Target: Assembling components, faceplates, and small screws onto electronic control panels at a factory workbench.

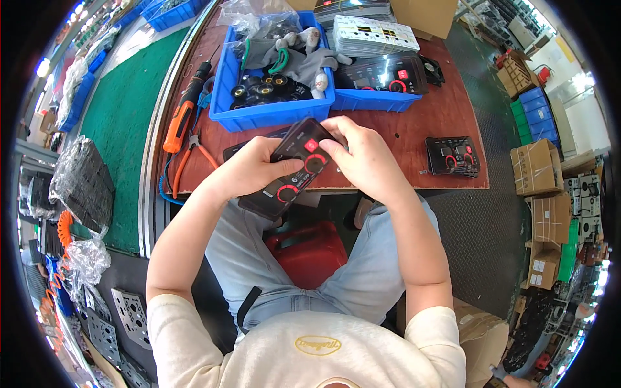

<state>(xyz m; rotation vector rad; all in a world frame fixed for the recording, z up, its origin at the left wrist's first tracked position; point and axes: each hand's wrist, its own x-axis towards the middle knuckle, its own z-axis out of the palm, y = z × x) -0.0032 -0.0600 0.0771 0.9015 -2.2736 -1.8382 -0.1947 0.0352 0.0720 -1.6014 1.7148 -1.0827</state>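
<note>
My left hand [255, 167] is closed around the left side of a flat black control panel [284, 193] with red ring markings, its thumb across the front. My right hand [359, 154] grips the upper right edge of the same panel with thumb and fingers. Tilted, the panel hangs over the table's front edge above my lap. Behind my left hand, another dark flat piece lies partly hidden on the table. Just beyond both hands is a blue bin [272, 116] holding black round knobs [268, 89] and grey work gloves [301, 61].
An orange power screwdriver [181, 119] and orange-handled pliers [193, 152] lie left. A second blue bin [378, 101] carries black panels; white panels [375, 35] are stacked behind it. Smaller black panels [451, 156] form a pile at the reddish table's [388, 134] right edge. A green belt [129, 116] runs left.
</note>
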